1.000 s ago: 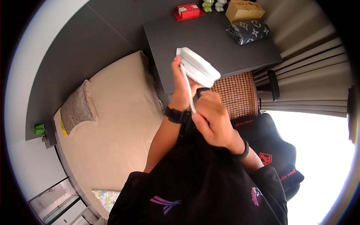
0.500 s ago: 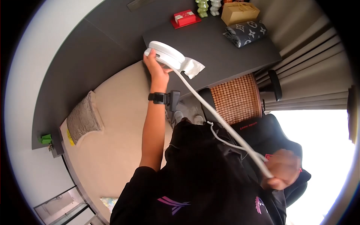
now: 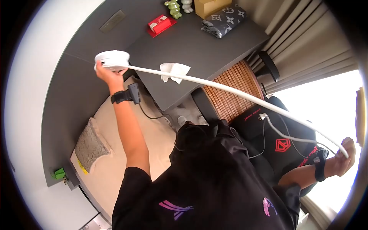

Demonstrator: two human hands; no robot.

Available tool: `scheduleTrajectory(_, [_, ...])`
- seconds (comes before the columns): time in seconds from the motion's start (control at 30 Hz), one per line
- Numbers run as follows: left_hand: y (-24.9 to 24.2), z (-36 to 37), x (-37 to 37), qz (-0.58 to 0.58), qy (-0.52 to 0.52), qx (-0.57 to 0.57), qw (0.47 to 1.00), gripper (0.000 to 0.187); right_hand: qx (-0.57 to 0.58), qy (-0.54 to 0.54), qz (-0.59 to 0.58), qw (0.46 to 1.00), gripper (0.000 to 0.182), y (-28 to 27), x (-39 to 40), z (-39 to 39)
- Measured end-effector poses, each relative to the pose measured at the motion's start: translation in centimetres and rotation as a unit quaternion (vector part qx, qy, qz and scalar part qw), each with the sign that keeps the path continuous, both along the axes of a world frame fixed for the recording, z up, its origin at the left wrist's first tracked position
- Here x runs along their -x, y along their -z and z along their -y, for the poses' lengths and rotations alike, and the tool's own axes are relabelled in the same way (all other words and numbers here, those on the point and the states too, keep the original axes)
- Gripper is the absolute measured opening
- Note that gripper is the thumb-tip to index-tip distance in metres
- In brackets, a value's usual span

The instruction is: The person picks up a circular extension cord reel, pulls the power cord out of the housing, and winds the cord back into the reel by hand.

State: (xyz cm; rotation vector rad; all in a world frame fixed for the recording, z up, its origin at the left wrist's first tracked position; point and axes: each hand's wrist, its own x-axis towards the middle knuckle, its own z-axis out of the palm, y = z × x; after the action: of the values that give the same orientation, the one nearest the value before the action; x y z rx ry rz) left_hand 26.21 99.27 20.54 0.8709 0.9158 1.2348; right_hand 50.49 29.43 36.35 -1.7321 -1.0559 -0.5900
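In the upper left, my left hand (image 3: 112,78) grips a round white reel-shaped body (image 3: 119,57), its fingers wrapped under and around the side. From it a thick white cord (image 3: 230,90) stretches, nearly taut, across my front to the far right. There my right hand (image 3: 347,157) is closed around the cord. A thinner-looking tail of cord hangs back from that hand and ends in a white plug (image 3: 263,116) above the black chair. Whether the reel-shaped body turns or has sockets cannot be made out.
A dark desk (image 3: 161,50) holds a crumpled white tissue (image 3: 175,71), a red box (image 3: 160,24), a patterned dark pouch (image 3: 224,21) and figurines. Close by are a beaded seat (image 3: 234,90) and a black chair (image 3: 276,145). A bed (image 3: 119,149) with a grey pillow (image 3: 92,145) lies left.
My hands have moved farther apart: the left with the reel-shaped body to the left, the right outward and up. The visible cord span is longer, and the plug has shifted right.
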Motion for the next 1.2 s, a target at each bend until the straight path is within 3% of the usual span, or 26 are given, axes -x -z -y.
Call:
scheduleTrajectory(0.03, [-0.4, -0.1, 0.4, -0.010, -0.007, -0.017, 1.000, 0.062, -0.035, 0.008, -0.026, 0.999, 0.033, -0.1, -0.2, -0.3])
scheduleTrajectory(0.1, [-1.2, -0.3, 1.1, -0.031, -0.041, -0.034, 0.998, 0.063, -0.112, 0.244, 0.002, 0.963, 0.036, 0.5, 1.0, -3.8])
scheduleTrajectory(0.17, [-0.9, -2.3, 3.0, -0.028, -0.047, -0.027, 0.998, 0.064, -0.109, 0.347, -0.050, 0.930, 0.035, 2.1, 0.6, -5.5])
scheduleTrajectory(0.27, [-2.6, -1.2, 3.3, -0.064, -0.032, -0.043, 0.997, 0.068, 0.012, 0.303, -0.251, 0.919, 0.032, 7.5, -2.5, -2.6])
scheduleTrajectory(0.37, [-3.9, 1.1, 3.3, -0.053, 0.023, -0.061, 0.996, 0.072, 0.133, 0.235, -0.441, 0.856, 0.040, 14.2, -4.9, -0.9])
scheduleTrajectory(0.4, [-4.6, 2.4, 2.4, -0.049, 0.014, -0.059, 0.997, 0.073, 0.166, 0.162, -0.467, 0.853, 0.040, 16.8, -5.2, -1.1])
scheduleTrajectory(0.47, [-6.4, 5.1, 0.9, -0.034, 0.022, -0.065, 0.997, 0.073, 0.298, 0.027, -0.407, 0.863, 0.030, 21.1, -7.0, -3.9])
scheduleTrajectory(0.5, [-7.1, 5.8, 0.4, -0.021, 0.061, -0.081, 0.995, 0.074, 0.223, -0.013, -0.391, 0.893, 0.031, 22.5, -5.9, -6.8])
scheduleTrajectory(0.53, [-7.6, 6.5, 0.0, -0.008, 0.099, -0.100, 0.990, 0.076, 0.270, -0.008, -0.385, 0.882, 0.016, 23.5, -5.7, -8.6])
scheduleTrajectory(0.6, [-7.9, 7.7, -0.3, 0.015, 0.158, -0.123, 0.980, 0.076, 0.355, 0.008, -0.346, 0.868, 0.016, 25.5, -5.2, -11.2])
scheduleTrajectory(0.7, [-7.9, 11.4, -1.8, 0.024, 0.147, -0.145, 0.978, 0.068, 0.424, -0.031, -0.243, 0.872, 0.017, 30.5, -4.1, -13.6])
scheduleTrajectory(0.73, [-7.8, 13.3, -2.3, 0.038, 0.139, -0.140, 0.980, 0.064, 0.494, -0.013, -0.232, 0.838, 0.012, 33.6, -4.5, -13.3])
scheduleTrajectory(0.8, [-6.4, 15.6, -3.1, 0.079, 0.163, -0.145, 0.973, 0.060, 0.473, -0.007, -0.200, 0.858, 0.013, 30.3, -1.4, -17.4])
scheduleTrajectory(0.9, [-3.2, 17.7, -4.3, 0.100, 0.199, -0.143, 0.964, 0.066, 0.289, -0.109, -0.168, 0.936, 0.031, 20.0, 3.5, -24.6])
scheduleTrajectory(0.97, [-3.3, 20.3, -5.3, 0.060, 0.175, -0.198, 0.963, 0.073, 0.211, -0.180, -0.228, 0.933, 0.037, 12.5, 7.6, -28.3])
scheduleTrajectory(1.03, [-3.1, 22.0, -6.1, 0.029, 0.164, -0.234, 0.958, 0.074, 0.130, -0.234, -0.178, 0.947, 0.037, 10.3, 10.2, -30.4])
scheduleTrajectory(1.1, [-2.8, 22.8, -6.3, -0.005, 0.166, -0.276, 0.947, 0.074, 0.122, -0.186, -0.110, 0.969, 0.035, 9.6, 12.4, -31.7])
scheduleTrajectory(1.2, [-2.8, 23.7, -6.5, -0.005, 0.175, -0.268, 0.947, 0.073, 0.101, -0.167, -0.132, 0.972, 0.020, 10.5, 12.9, -32.6])
